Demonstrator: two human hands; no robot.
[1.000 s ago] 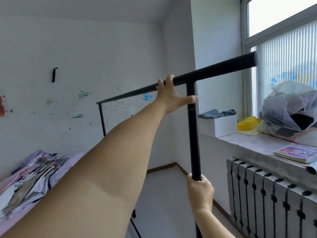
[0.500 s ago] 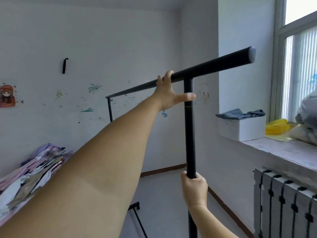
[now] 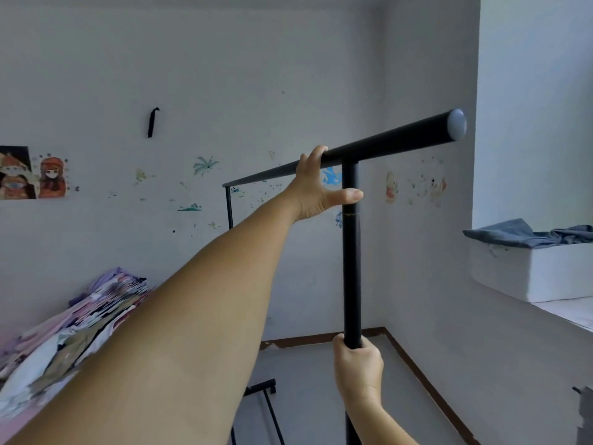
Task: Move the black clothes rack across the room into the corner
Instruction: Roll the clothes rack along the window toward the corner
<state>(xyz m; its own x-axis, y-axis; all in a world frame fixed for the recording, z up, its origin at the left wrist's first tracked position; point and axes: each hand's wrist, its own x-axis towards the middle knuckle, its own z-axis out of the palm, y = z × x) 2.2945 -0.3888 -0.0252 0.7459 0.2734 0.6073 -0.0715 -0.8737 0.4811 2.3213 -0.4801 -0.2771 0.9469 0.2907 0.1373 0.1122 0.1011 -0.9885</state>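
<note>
The black clothes rack [image 3: 351,268] stands right in front of me, its top bar running from the upper right back to a far post at centre left. My left hand [image 3: 316,187] reaches forward and grips the top bar just left of the near upright, thumb across the post. My right hand [image 3: 357,369] is wrapped around the near upright lower down. A foot of the rack shows near the floor at bottom centre. The room's corner lies behind the rack, at the right of the back wall.
A bed [image 3: 19,422] with a heap of folded clothes [image 3: 80,319] sits at the left. A windowsill at right carries a white box [image 3: 532,271] with blue cloth on it. A radiator edge [image 3: 582,412] shows at the bottom right. Bare floor [image 3: 321,374] lies toward the corner.
The view has swung left: window, bags and most of the radiator have left the frame, and the back wall and corner fill more of it. Both hands keep their grip on the rack.
</note>
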